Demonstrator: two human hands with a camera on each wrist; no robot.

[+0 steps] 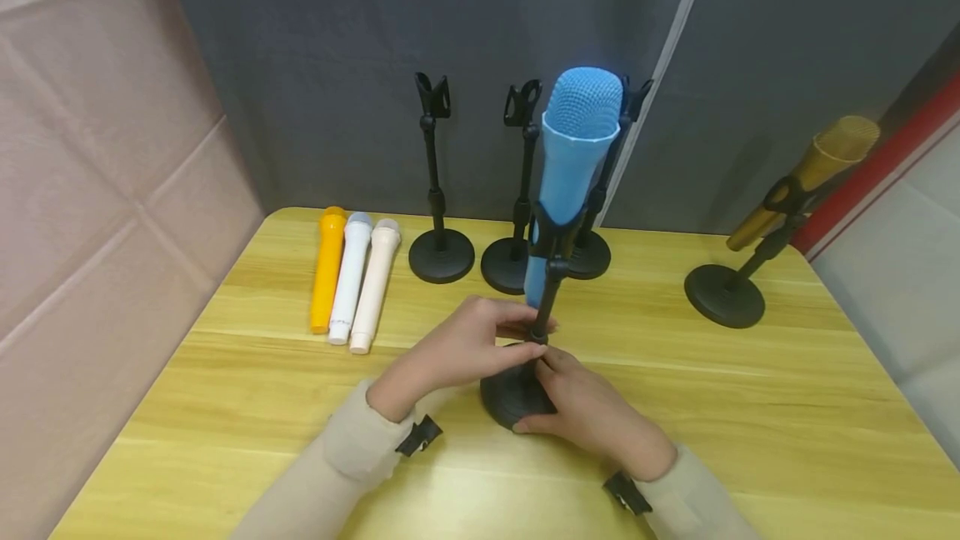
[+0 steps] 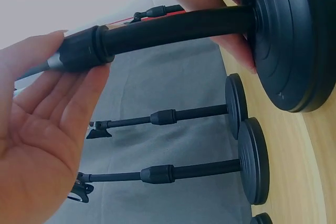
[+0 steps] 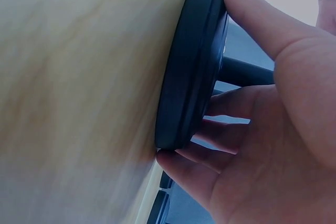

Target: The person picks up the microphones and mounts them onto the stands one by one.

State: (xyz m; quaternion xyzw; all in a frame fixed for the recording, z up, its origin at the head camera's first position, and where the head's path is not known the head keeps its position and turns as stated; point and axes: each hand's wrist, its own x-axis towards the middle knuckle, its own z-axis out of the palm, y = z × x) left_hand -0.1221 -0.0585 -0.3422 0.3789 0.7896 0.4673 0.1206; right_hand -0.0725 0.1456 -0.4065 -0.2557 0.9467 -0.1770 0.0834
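Stand (image 1: 550, 294): long axis toward 1 o'clock | left hand (image 1: 468, 344): nearer the microphone (image 1: 572, 169), pinching post collar (image 2: 92, 48) | right hand (image 1: 591, 404): gripping base (image 1: 510, 392), which lies at 9 o'clock

You, in beige sleeves (image 1: 341, 461), face a blue microphone (image 1: 570, 169), mesh-patterned on top, black stand (image 1: 510, 394), gold microphone (image 1: 813, 167), orange microphone (image 1: 327, 269), white microphone (image 1: 350, 277), pale pink microphone (image 1: 376, 286), yellow wood-grained table (image 1: 750, 407) and grey backdrop (image 1: 322, 90).

Three microphones (image 1: 350, 277), stands (image 1: 437, 203) on table (image 1: 750, 407)
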